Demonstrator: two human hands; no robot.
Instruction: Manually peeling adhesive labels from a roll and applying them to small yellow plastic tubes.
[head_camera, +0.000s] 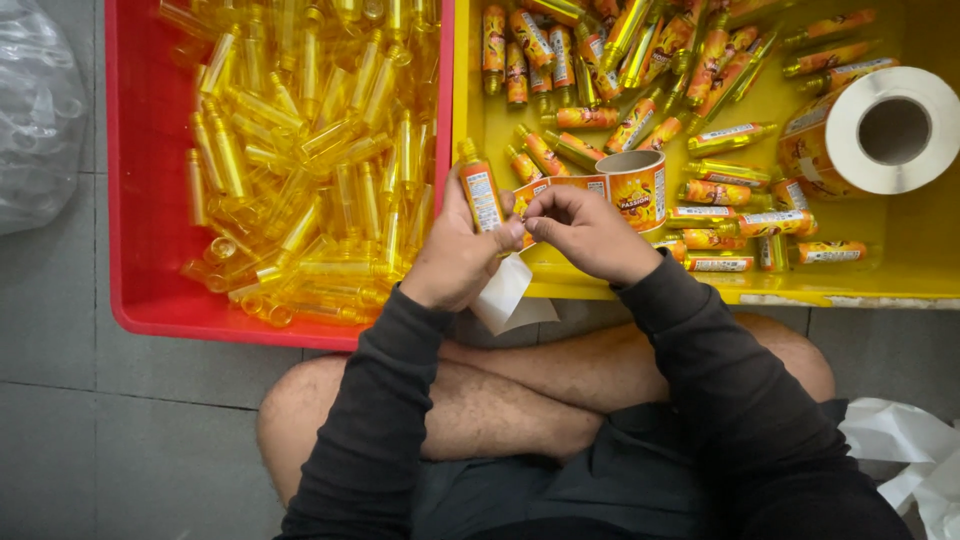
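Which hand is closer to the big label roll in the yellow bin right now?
Right. The right hand is pinching a label strip near the bin's front edge, below and left of the big label roll. The left hand, holding a small bottle, sits farther left.

The left hand (462, 252) covers the lower part of the small yellow bottle (480, 190) it holds, so only the cap and part of the label show. The right hand (590, 232) hides whatever its fingertips pinch against the label strip (560, 186); the strip's far end disappears behind them. Below the hands, the white backing paper (505, 292) is partly tucked under the left wrist. Left of the hands, the red crate (135, 200) runs off the top edge, as does the yellow crate (900, 260) to their right. The big label roll (880, 135) touches the right edge. Print on the labels is too small to tell.
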